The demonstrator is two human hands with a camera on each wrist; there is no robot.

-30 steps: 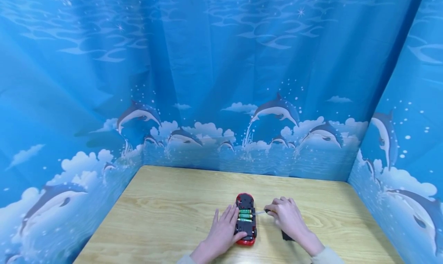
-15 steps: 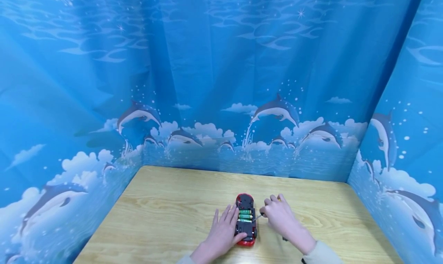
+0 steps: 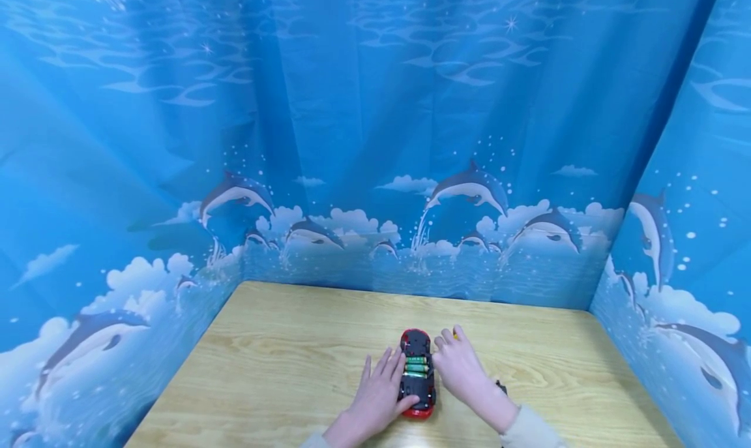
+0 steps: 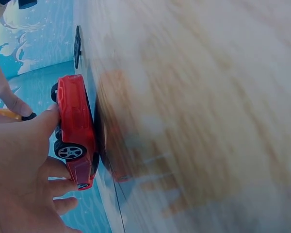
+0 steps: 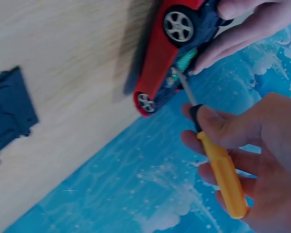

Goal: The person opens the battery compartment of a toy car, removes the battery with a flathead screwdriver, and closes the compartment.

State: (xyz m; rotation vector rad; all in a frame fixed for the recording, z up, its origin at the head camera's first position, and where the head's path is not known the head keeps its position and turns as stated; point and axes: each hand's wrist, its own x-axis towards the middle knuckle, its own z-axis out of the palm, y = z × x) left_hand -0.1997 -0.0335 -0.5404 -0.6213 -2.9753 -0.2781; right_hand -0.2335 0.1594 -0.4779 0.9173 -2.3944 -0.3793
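Observation:
A red toy car [image 3: 417, 399] lies upside down on the table, with several green batteries [image 3: 416, 368] in the compartment of its black underside. My left hand [image 3: 375, 392] rests against the car's left side with fingers straight, its thumb over one end. My right hand [image 3: 460, 368] grips a screwdriver [image 5: 223, 170] by its yellow and black handle. In the right wrist view, the metal shaft reaches into the battery compartment beside a green battery [image 5: 186, 60]. From the head view the shaft is hidden by my right hand.
A black plastic cover [image 5: 10, 109] lies on the wooden table [image 3: 293, 343], partly behind my right forearm in the head view. Blue dolphin-print curtains [image 3: 364, 141] stand around the table's back and sides.
My right hand has moved left with the screwdriver, closer to the car, and has turned so the handle points more upward. The left hand and the car stay in place.

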